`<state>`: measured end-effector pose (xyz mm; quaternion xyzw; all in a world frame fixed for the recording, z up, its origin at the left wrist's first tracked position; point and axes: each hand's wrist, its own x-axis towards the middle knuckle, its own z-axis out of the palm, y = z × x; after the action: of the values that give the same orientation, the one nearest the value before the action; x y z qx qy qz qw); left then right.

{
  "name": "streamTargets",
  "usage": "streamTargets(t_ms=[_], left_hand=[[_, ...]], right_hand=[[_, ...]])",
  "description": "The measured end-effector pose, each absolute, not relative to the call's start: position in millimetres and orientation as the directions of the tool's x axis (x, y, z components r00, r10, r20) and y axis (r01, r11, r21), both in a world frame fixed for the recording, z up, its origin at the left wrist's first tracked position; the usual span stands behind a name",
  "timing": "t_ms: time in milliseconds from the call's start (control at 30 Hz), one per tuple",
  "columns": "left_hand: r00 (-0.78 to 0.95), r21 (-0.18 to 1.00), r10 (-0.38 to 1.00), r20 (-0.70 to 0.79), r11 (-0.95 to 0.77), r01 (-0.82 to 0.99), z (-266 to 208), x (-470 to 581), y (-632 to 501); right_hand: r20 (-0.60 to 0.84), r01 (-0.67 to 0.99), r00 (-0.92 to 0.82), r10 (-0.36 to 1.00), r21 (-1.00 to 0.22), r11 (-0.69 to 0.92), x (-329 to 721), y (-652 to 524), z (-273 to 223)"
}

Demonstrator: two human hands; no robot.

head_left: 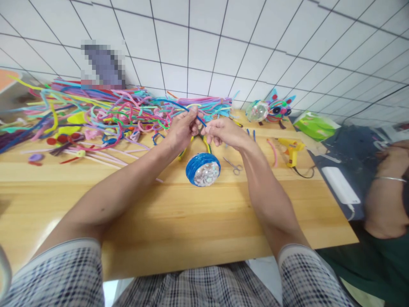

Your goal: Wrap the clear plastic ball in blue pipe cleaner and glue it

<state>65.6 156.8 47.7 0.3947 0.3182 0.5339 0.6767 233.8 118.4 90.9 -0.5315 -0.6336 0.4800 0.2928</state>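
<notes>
A blue pipe cleaner (pixel 202 121) is stretched between my two hands, and its far end sticks out up and to the left. My left hand (pixel 184 128) pinches it between thumb and fingers. With its fingertips closed on the same strand, my right hand (pixel 222 132) is just to the right. Below them on the table sits a ball wrapped in blue pipe cleaner (pixel 191 169), with a clear, shiny face toward me. Pliers with yellow handles (pixel 209 148) lie partly hidden behind my hands. Small scissors (pixel 235 166) rest to the right of the ball.
A tangled heap of colourful pipe cleaners (pixel 121 113) covers the back left of the wooden table (pixel 179 221). A yellow glue gun (pixel 291 149) and a finished-looking pipe-cleaner animal (pixel 279 110) are at the right. Another person's arm (pixel 388 192) is at the far right, near a white power strip (pixel 340 185).
</notes>
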Motion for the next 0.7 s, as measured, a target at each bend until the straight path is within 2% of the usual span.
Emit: streamTargets(t_ms=[267, 567, 700], left_hand=[[0.208, 0.868, 0.978, -0.007, 0.109, -0.485, 51, 62, 160], [0.207, 0.877, 0.978, -0.029, 0.125, -0.465, 53, 60, 160], [0.282, 0.878, 0.959, -0.026, 0.157, -0.453, 53, 61, 157]], right_hand=[[-0.141, 0.267, -0.177, 0.974, -0.96, -0.091, 253, 118, 101], [-0.101, 0.299, -0.156, 0.983, -0.953, -0.051, 249, 120, 97], [-0.071, 0.319, -0.144, 0.987, -0.948, -0.022, 243, 121, 94]])
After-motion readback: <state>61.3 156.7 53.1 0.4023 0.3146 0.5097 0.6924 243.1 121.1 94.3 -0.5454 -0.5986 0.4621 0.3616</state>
